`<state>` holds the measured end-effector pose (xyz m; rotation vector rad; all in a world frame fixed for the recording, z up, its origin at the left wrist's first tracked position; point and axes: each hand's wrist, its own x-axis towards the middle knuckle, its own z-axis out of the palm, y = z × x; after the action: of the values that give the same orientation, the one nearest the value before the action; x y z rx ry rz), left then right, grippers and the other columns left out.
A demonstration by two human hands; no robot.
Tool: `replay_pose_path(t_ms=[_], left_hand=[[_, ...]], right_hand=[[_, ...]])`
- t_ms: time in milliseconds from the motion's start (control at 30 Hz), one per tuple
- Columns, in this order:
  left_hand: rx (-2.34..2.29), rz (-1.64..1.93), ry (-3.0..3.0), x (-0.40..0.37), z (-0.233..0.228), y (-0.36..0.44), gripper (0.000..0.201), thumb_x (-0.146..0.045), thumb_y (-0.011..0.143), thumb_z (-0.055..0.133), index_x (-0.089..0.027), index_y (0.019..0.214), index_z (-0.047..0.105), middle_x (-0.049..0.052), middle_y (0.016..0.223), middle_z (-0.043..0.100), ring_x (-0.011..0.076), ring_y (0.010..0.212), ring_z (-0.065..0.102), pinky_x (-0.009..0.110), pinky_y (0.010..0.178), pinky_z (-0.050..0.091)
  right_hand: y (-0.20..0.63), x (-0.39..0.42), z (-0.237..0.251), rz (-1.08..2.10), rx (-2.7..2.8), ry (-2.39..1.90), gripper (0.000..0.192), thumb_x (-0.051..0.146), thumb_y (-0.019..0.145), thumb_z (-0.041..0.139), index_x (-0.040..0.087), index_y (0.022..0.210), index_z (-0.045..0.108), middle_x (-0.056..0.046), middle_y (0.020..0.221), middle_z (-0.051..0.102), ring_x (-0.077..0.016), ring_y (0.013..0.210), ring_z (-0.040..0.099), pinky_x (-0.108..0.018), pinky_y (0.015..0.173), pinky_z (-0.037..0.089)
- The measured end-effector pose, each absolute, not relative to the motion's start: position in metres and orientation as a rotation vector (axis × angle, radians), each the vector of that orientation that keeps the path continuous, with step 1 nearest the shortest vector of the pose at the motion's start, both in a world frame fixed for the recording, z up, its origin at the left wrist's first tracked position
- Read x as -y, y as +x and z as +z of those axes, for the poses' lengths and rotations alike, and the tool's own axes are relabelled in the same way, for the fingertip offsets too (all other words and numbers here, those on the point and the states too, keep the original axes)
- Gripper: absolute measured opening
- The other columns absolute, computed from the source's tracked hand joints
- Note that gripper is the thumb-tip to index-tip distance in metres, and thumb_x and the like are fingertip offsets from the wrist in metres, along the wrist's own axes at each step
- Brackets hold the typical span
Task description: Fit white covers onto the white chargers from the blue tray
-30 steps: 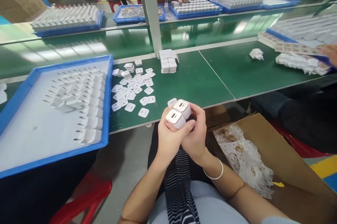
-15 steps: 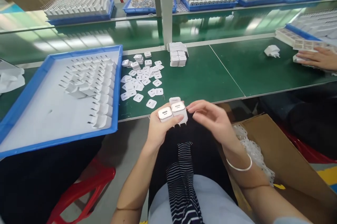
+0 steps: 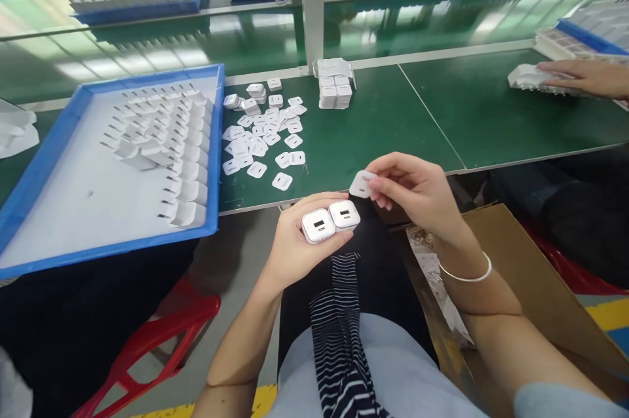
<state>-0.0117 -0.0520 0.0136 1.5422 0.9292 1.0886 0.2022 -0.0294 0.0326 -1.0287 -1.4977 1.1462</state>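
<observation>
Two white chargers (image 3: 319,227) lie side by side in my left hand (image 3: 289,241), which is closed round them, their port faces turned up towards me. Between the thumb and fingers of my right hand (image 3: 410,192) is a thin white charger face plate (image 3: 362,184) with a port slot, held just above and right of the chargers, apart from them. Many loose face plates (image 3: 258,143) lie scattered on the green table (image 3: 383,130), some of them stacked. A block of white chargers (image 3: 335,84) stands by the grey post.
At the left a blue-rimmed tray (image 3: 44,208) holds rows of pronged white chargers. A co-worker's hand (image 3: 584,74) rests on white parts at the far right. An open cardboard box (image 3: 531,274) stands right of my legs, a red stool (image 3: 162,339) to the left.
My right hand has gone from empty beside the chargers to pinching a face plate. My left hand has tilted the chargers' faces towards me. The co-worker's hand has moved onto the white parts.
</observation>
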Motion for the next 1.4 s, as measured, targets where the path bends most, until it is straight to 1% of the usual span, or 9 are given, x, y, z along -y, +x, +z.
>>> replay_pose_path(t_ms=[100, 233, 400, 700, 800, 900, 1000, 1167, 1400], left_hand=[[-0.905, 1.143, 1.625, 0.052, 0.015, -0.010, 0.032, -0.018, 0.073, 0.084, -0.025, 0.103, 0.076, 0.006, 0.118, 0.076, 0.0239, 0.107, 0.071, 0.039, 0.098, 0.056], [-0.905, 1.156, 1.757, 0.052, 0.017, -0.009, 0.035, -0.019, 0.074, 0.084, -0.027, 0.107, 0.076, 0.006, 0.119, 0.075, 0.0245, 0.107, 0.071, 0.040, 0.096, 0.057], [-0.842, 1.177, 1.846, 0.052, 0.021, -0.009, 0.039, -0.015, 0.075, 0.082, -0.027, 0.111, 0.073, 0.005, 0.119, 0.074, 0.0211, 0.105, 0.071, 0.035, 0.092, 0.058], [-0.870, 1.128, 1.891, 0.052, 0.024, -0.007, 0.033, -0.019, 0.078, 0.081, -0.025, 0.110, 0.073, 0.007, 0.117, 0.074, 0.0228, 0.104, 0.072, 0.037, 0.091, 0.058], [-0.874, 1.127, 1.904, 0.052, 0.024, -0.007, 0.033, -0.019, 0.078, 0.080, -0.024, 0.110, 0.073, 0.007, 0.117, 0.075, 0.0226, 0.104, 0.072, 0.035, 0.091, 0.058], [-0.875, 1.123, 1.933, 0.051, 0.023, -0.008, 0.035, -0.018, 0.079, 0.080, -0.023, 0.112, 0.073, 0.007, 0.118, 0.074, 0.0208, 0.105, 0.072, 0.032, 0.092, 0.058], [-0.868, 1.135, 1.972, 0.051, 0.023, -0.008, 0.036, -0.017, 0.078, 0.081, -0.022, 0.113, 0.072, 0.007, 0.119, 0.074, 0.0195, 0.105, 0.072, 0.030, 0.093, 0.058], [-0.858, 1.139, 2.003, 0.050, 0.022, -0.008, 0.036, -0.014, 0.078, 0.081, -0.019, 0.112, 0.072, 0.006, 0.117, 0.074, 0.0159, 0.103, 0.072, 0.025, 0.092, 0.057], [-0.838, 1.174, 2.039, 0.050, 0.020, -0.006, 0.038, -0.015, 0.076, 0.083, -0.019, 0.113, 0.072, 0.007, 0.118, 0.074, 0.0168, 0.103, 0.073, 0.026, 0.092, 0.059]], right_hand=[[0.207, 0.040, 0.046, 1.251, 1.606, -1.011, 0.011, 0.028, 0.088, 0.075, 0.022, 0.097, 0.074, 0.000, 0.073, 0.069, -0.0100, 0.054, 0.059, -0.024, 0.049, 0.051], [0.209, 0.038, 0.053, 1.383, 1.678, -0.961, 0.013, 0.029, 0.086, 0.077, 0.021, 0.097, 0.078, 0.000, 0.069, 0.069, -0.0094, 0.051, 0.057, -0.023, 0.044, 0.047], [0.207, 0.026, 0.056, 1.574, 1.632, -0.919, 0.012, 0.026, 0.083, 0.079, 0.019, 0.093, 0.080, 0.000, 0.065, 0.067, -0.0084, 0.050, 0.054, -0.021, 0.042, 0.045], [0.205, 0.026, 0.054, 1.594, 1.624, -0.930, 0.013, 0.028, 0.081, 0.081, 0.019, 0.090, 0.080, 0.001, 0.063, 0.065, -0.0081, 0.051, 0.053, -0.020, 0.042, 0.041], [0.204, 0.026, 0.057, 1.550, 1.649, -0.945, 0.012, 0.028, 0.081, 0.082, 0.018, 0.086, 0.078, 0.001, 0.061, 0.064, -0.0078, 0.050, 0.053, -0.020, 0.042, 0.040], [0.203, 0.027, 0.061, 1.521, 1.676, -0.977, 0.013, 0.024, 0.082, 0.080, 0.017, 0.091, 0.074, 0.003, 0.060, 0.063, -0.0069, 0.049, 0.051, -0.020, 0.044, 0.041], [0.202, 0.027, 0.062, 1.565, 1.647, -0.956, 0.020, 0.022, 0.082, 0.081, 0.015, 0.095, 0.068, 0.004, 0.061, 0.063, -0.0062, 0.049, 0.051, -0.018, 0.044, 0.042], [0.203, 0.027, 0.060, 1.646, 1.588, -0.924, 0.028, 0.021, 0.078, 0.085, 0.015, 0.092, 0.061, 0.004, 0.063, 0.064, -0.0051, 0.051, 0.052, -0.015, 0.045, 0.043], [0.204, 0.028, 0.062, 1.663, 1.603, -1.000, 0.033, 0.023, 0.076, 0.087, 0.016, 0.088, 0.058, 0.005, 0.062, 0.063, -0.0049, 0.050, 0.053, -0.015, 0.046, 0.044]])
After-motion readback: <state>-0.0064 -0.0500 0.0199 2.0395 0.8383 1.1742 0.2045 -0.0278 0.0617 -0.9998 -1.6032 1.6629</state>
